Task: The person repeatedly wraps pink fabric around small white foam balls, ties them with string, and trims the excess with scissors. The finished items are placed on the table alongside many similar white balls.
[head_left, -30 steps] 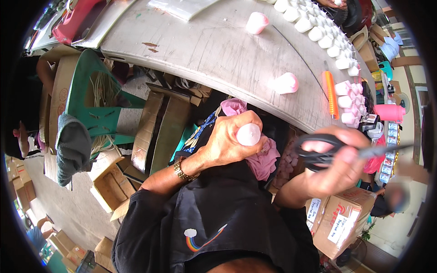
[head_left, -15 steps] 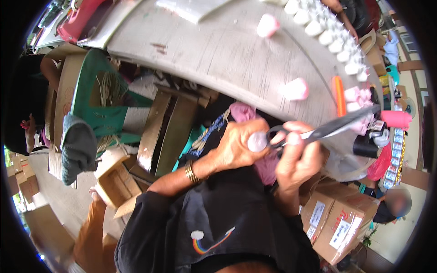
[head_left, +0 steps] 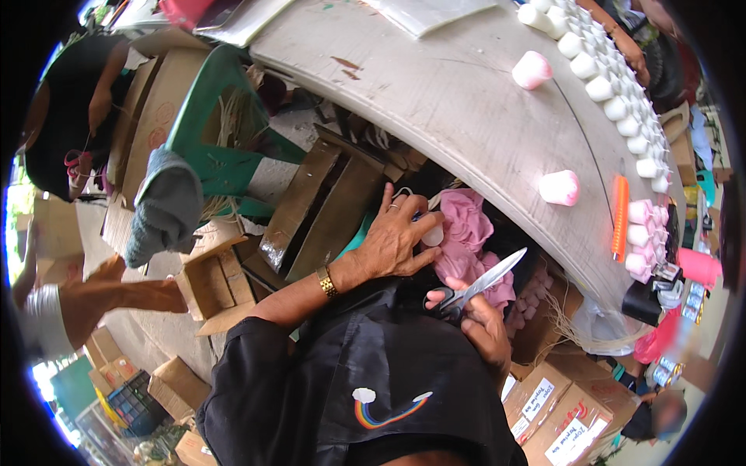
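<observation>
My left hand (head_left: pixel 400 237), with a ring and a gold watch, is over my lap at the table's edge. Between its thumb and fingers sits a small pale, round-ended piece (head_left: pixel 433 235), partly hidden by the fingers. Scissors (head_left: pixel 491 278) are in my right hand (head_left: pixel 486 330), its fingers at the dark handles and the blades pointing up and right. Bunched pink cloth (head_left: pixel 464 221) lies beside my left hand and behind the scissors. On the grey table (head_left: pixel 435 101) stand two white-and-pink cup-shaped pieces (head_left: pixel 532 71), (head_left: pixel 559 188), apart from both hands.
Rows of white cup-shaped pieces (head_left: pixel 614 101) line the table's far right side. An orange cutter knife (head_left: pixel 619 217) lies near a pink-and-white cluster (head_left: pixel 641 241). Cardboard boxes (head_left: pixel 559 408) stand at lower right. A green chair (head_left: pixel 225 147) and another person's arm (head_left: pixel 101 105) are at left.
My left hand has moved up and left, its fingers more spread. The scissors have dropped with my right hand toward my lap, away from the left hand. The view has shifted.
</observation>
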Motion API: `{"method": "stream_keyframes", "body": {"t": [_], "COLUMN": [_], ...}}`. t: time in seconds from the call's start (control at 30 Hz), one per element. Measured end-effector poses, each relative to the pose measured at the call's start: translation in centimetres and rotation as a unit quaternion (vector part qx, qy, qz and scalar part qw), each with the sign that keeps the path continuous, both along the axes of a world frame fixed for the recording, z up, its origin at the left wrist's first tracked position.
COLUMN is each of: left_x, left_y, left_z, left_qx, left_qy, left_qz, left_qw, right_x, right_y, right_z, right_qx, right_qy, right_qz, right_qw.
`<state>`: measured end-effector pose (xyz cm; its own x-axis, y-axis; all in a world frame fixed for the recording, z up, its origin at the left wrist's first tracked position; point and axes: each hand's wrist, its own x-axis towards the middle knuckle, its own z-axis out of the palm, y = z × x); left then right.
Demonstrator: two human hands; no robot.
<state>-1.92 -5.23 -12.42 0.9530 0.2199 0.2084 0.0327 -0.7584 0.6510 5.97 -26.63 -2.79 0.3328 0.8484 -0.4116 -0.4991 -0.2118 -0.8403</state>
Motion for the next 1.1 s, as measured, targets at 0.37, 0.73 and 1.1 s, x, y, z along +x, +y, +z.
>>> {"method": "stream_keyframes", "body": {"t": [0.37,0.73,1.1], "left_x": [0.3,0.8,0.9], "left_y": [2.6,3.4,2.4], "left_z": [1.2,6.0,6.6], "left_qx": [-0.549,-0.829,-0.839], "left_qy": [0.002,-0.041,-0.022], "left_qz": [0.063,-0.145,-0.179], "left_qw": [0.833,0.538,0.514], "right_x": [1.0,1.6,1.7], "right_y": [0.6,0.9,2.5], "right_z": [-2.2,-1.0,-1.3], "right_qx": [-0.001,-0.007,0.054], "right_qy": [-0.016,-0.175,-0.148], "right_qz": [0.059,0.086,0.054], "right_qw": [0.998,0.981,0.986]}}
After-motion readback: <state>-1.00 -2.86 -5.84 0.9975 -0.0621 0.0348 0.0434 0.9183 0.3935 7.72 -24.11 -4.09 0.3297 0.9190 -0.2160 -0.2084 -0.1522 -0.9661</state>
